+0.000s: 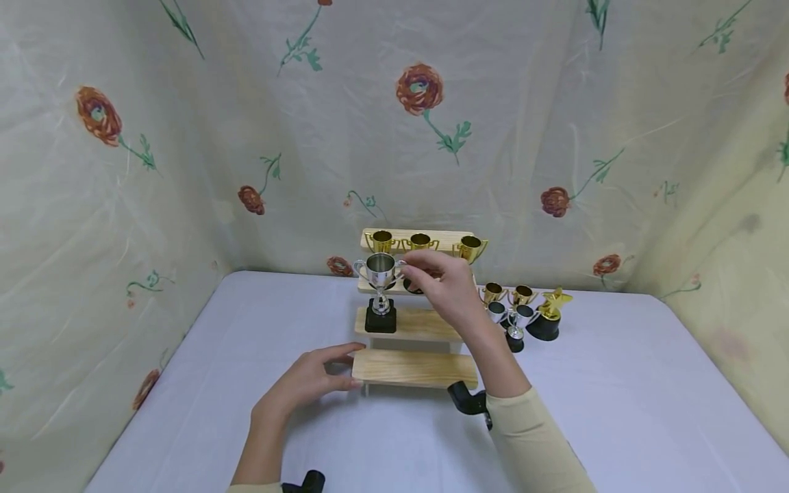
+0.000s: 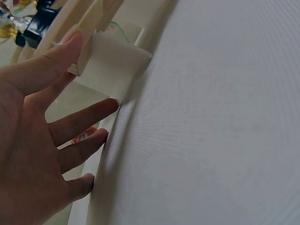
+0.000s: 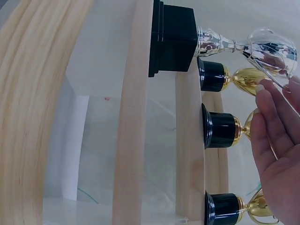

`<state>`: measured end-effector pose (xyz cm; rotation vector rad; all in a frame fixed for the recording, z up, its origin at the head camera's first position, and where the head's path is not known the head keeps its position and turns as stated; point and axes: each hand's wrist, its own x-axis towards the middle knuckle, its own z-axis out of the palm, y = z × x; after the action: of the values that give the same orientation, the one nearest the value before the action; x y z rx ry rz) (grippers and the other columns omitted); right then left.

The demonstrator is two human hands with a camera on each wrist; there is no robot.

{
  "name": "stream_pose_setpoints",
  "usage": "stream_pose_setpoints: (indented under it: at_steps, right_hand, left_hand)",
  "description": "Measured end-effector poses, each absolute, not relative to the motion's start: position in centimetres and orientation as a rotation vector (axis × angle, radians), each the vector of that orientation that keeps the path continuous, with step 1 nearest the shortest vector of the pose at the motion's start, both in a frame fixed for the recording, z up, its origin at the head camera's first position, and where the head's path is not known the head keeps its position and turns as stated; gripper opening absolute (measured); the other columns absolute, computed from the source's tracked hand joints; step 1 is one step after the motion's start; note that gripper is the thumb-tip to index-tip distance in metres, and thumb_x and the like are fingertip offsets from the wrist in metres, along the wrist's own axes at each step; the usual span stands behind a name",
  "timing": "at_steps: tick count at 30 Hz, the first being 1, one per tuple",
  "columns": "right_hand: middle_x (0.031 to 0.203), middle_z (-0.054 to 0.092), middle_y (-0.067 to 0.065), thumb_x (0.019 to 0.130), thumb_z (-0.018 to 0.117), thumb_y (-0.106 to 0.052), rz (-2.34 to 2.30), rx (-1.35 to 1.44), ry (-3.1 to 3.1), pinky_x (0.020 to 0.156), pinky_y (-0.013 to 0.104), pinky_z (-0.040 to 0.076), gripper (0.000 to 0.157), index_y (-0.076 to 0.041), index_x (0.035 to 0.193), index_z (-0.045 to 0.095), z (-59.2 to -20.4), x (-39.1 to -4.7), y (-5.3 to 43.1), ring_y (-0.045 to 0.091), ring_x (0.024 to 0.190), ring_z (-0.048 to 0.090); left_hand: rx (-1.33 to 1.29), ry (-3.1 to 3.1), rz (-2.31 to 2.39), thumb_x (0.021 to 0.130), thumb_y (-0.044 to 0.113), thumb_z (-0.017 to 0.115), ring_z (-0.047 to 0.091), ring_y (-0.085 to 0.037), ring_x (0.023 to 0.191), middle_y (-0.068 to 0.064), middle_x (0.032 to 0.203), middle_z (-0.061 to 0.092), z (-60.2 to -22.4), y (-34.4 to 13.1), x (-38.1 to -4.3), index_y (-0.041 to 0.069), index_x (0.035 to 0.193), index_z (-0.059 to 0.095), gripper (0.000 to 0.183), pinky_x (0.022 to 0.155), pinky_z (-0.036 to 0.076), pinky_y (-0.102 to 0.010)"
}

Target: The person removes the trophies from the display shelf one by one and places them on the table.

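Head view alone includes star trophy (image 1: 548, 316); right hand (image 1: 448, 287) pinches silver trophy (image 1: 381, 305), left hand (image 1: 305, 378) grips shelf (image 1: 414, 368).

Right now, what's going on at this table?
A person's right hand holds a silver trophy by one handle; its black base stands on the second board up of a tiered wooden stand. The left hand grips the left end of the lowest board. Three gold trophies stand behind, and more small trophies are grouped to the right.
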<state>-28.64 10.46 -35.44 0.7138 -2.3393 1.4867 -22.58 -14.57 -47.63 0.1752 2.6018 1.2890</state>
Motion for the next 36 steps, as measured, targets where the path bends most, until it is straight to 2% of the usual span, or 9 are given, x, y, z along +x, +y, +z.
stream_pose_setpoints:
  at_steps: [3,7,13,26,36]
  right_hand:
    - [0.094,0.076,0.012,0.093,0.070,-0.018,1.518,0.721,-2.315,0.067,0.032,0.059,0.013,-0.012,0.104,0.074,-35.39,-28.73,10.37,0.028,0.078,0.072]
    - [0.091,0.076,0.008,0.093,0.071,-0.018,1.504,0.732,-2.307,0.065,0.025,0.057,0.012,-0.011,0.103,0.074,-35.24,-28.65,10.20,0.027,0.077,0.071]
    - [0.084,0.073,0.013,0.093,0.070,-0.018,1.501,0.741,-2.307,0.059,0.023,0.052,0.010,-0.011,0.099,0.075,-35.25,-28.58,10.03,0.028,0.071,0.067]
    - [0.084,0.075,0.010,0.092,0.071,-0.019,1.494,0.736,-2.241,0.065,0.030,0.059,0.011,-0.010,0.096,0.077,-35.43,-28.30,10.17,0.031,0.072,0.070]
    - [0.086,0.074,0.017,0.092,0.070,-0.010,1.548,0.744,-2.195,0.065,0.035,0.060,0.012,-0.003,0.099,0.076,-35.46,-28.18,10.73,0.033,0.069,0.071]
  left_hand:
    - [0.176,2.606,1.277,0.076,0.046,0.081,0.049,-0.028,0.137,0.004,0.124,0.070,-47.61,-14.55,-22.61,0.049,0.132,0.058,0.061,0.111,0.032,-0.066]
    - [0.171,2.608,1.278,0.075,0.047,0.081,0.049,-0.028,0.137,0.005,0.124,0.070,-47.59,-14.52,-22.59,0.051,0.131,0.058,0.060,0.111,0.031,-0.067]
    - [0.181,2.601,1.278,0.076,0.049,0.080,0.048,-0.029,0.138,0.005,0.125,0.069,-47.75,-14.50,-22.56,0.050,0.132,0.057,0.061,0.111,0.031,-0.067]
    - [0.188,2.584,1.309,0.077,0.044,0.082,0.049,-0.027,0.137,0.004,0.122,0.071,-47.42,-14.54,-22.39,0.049,0.131,0.058,0.060,0.112,0.033,-0.064]
    - [0.179,2.588,1.305,0.076,0.044,0.082,0.049,-0.028,0.137,0.003,0.122,0.071,-47.50,-14.56,-22.48,0.049,0.132,0.058,0.060,0.112,0.032,-0.064]
